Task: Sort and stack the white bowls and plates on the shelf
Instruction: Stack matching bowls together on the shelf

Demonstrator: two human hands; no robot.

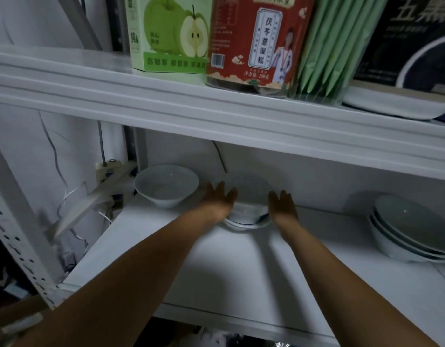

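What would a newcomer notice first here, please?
The left hand and right hand, both open, flank a white bowl on a plate at centre. A single bowl sits to the left, a stack of dishes far right, and a green apple box on the upper shelf.

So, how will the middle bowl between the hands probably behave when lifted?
The middle bowl looks glazed, so it is probably rigid, slippery and breakable. It sits in a shallow dish, which may shift. Its narrow base might let it tip.
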